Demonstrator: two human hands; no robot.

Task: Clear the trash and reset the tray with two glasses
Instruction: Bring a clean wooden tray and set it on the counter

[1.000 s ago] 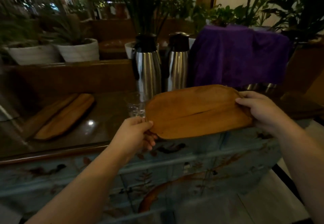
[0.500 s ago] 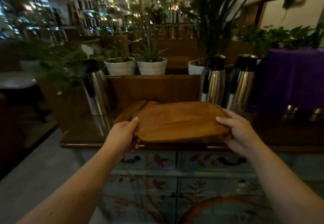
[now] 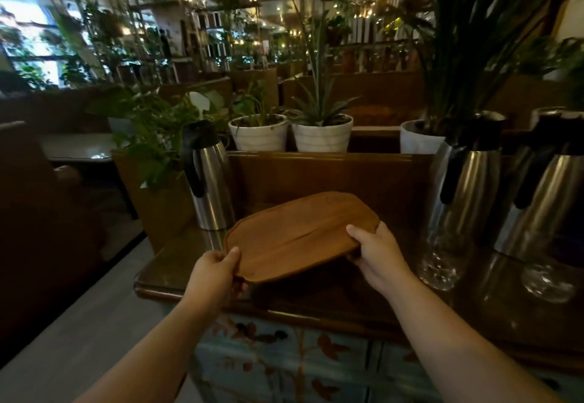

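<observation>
An oval wooden tray (image 3: 297,235) is held over the left part of a dark sideboard top (image 3: 331,301). My left hand (image 3: 215,276) grips its near left rim, thumb on top. My right hand (image 3: 376,254) grips its right rim. Nothing lies on the tray. Two clear glasses stand on the top to the right: one glass (image 3: 437,268) close to my right hand, a second glass (image 3: 548,282) further right, both in front of steel jugs.
A steel jug (image 3: 210,178) stands at the back left of the sideboard, and two more jugs (image 3: 467,181) (image 3: 543,200) stand at the right. White plant pots (image 3: 322,132) line the ledge behind. Floor and dark seating lie to the left.
The tray, held in both hands, has travelled left along the sideboard, over the spot where other trays lay. The view swung left too; the purple cloth left the frame.
</observation>
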